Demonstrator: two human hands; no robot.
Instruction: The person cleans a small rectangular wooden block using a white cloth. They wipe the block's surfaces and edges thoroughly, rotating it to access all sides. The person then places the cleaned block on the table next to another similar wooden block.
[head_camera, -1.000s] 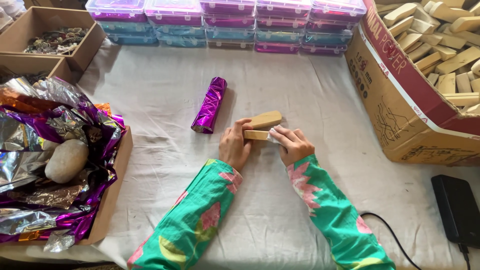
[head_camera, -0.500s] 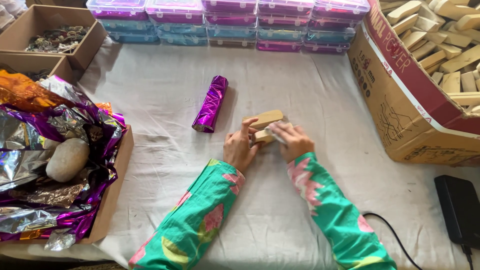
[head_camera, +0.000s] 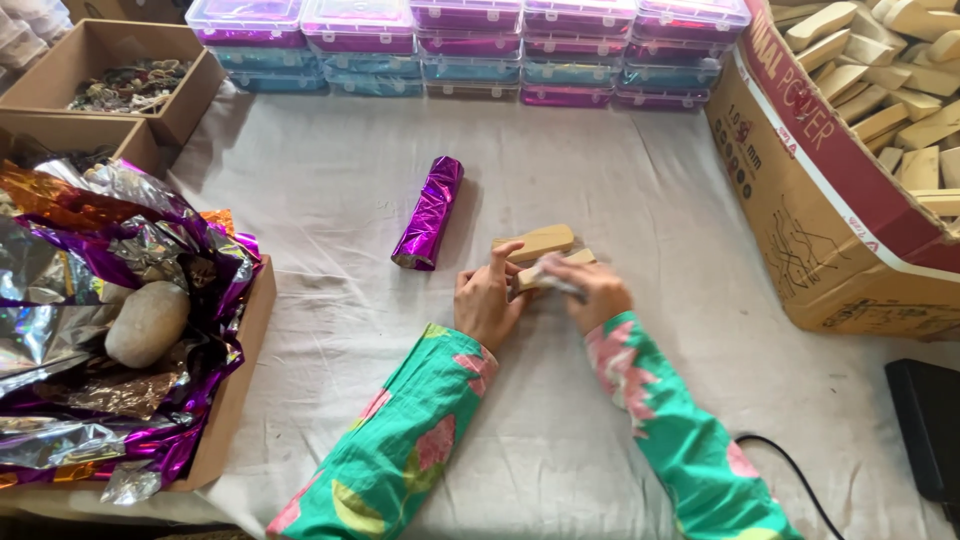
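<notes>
At mid-frame I'd keep my left hand (head_camera: 487, 300) pinning the wooden blocks (head_camera: 535, 242) while my right hand (head_camera: 592, 290), closed on what looks like clear wrap (head_camera: 553, 273), pulls it taut.

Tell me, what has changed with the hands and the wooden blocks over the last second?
Little: both hands, left hand and right hand, stay on the wooden blocks, only their fingers shifting; the left forefinger now lifts. The purple foil roll and the stone lie unmoved.

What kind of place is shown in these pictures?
Probably a small hand-packing workbench: a large cardboard box of pale wooden blocks, a box of shiny purple and silver foil sheets, and stacked clear-lidded plastic cases on a white cloth-covered table.
</notes>
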